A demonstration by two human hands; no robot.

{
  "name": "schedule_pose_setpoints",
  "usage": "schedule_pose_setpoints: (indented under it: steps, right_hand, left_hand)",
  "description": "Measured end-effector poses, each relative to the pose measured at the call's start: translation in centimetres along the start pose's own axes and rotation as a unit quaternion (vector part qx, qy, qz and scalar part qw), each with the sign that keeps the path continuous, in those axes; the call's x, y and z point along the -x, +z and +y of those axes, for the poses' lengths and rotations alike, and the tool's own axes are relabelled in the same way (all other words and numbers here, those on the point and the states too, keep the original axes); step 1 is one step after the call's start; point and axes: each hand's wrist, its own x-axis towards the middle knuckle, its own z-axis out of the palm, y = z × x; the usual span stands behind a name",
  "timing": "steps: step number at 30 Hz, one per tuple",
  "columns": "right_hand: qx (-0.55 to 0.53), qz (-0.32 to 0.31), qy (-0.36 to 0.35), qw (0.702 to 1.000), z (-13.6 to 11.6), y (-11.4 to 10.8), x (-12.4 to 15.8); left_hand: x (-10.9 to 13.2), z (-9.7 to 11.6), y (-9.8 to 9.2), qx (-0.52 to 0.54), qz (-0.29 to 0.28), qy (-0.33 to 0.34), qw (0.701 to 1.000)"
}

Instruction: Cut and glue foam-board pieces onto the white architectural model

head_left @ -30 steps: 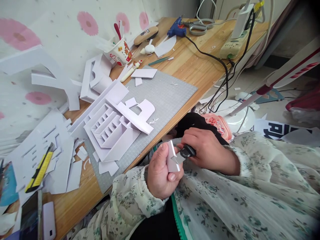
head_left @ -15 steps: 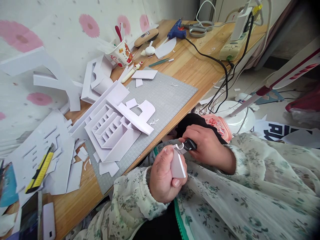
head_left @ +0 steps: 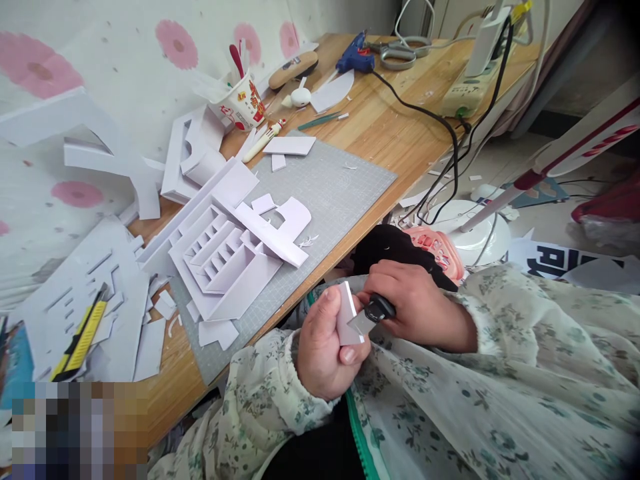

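Over my lap, my left hand [head_left: 325,343] is closed around a small white foam board piece [head_left: 346,317], thumb on its face. My right hand [head_left: 413,300] grips a utility knife [head_left: 379,308] by its black end. Its metal blade touches the board's right edge. Most of the knife's handle is hidden in my fist. On the grey cutting mat [head_left: 360,173] lies a white foam board model [head_left: 225,260] with rows of small compartments. Loose white pieces [head_left: 295,217] lie against it.
A yellow utility knife [head_left: 83,337] rests on a slotted white sheet [head_left: 55,300] at left. Behind the mat stand a paper cup [head_left: 245,107], a blue glue gun [head_left: 356,55], scissors [head_left: 397,53] and a power strip [head_left: 467,93]. Black cables [head_left: 450,143] hang over the table edge.
The blade has moved down from the board's top corner to its lower right edge. The curled shaving at the blade is gone from there. My left hand has turned the board slightly.
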Motion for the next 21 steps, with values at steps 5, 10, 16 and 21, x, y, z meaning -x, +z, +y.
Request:
schedule_pose_setpoints:
  steps: [5,10,16,21]
  right_hand:
    - [0.016,0.006,0.010,1.000,0.39,0.21,-0.19]
    - [0.012,0.024,0.017,0.999,0.37,0.32,-0.31]
    - [0.008,0.032,0.016,0.999,0.51,0.46,-0.29]
    - [0.003,0.037,0.016,0.999,0.68,0.49,-0.37]
  left_hand:
    - [0.07,-0.09,-0.13,-0.005,-0.030,0.003,1.000]
    - [0.06,-0.04,-0.08,-0.021,-0.050,0.009,0.999]
    - [0.18,-0.07,0.13,-0.045,-0.061,0.013,0.997]
    - [0.34,0.04,0.22,-0.049,-0.040,0.003,0.998]
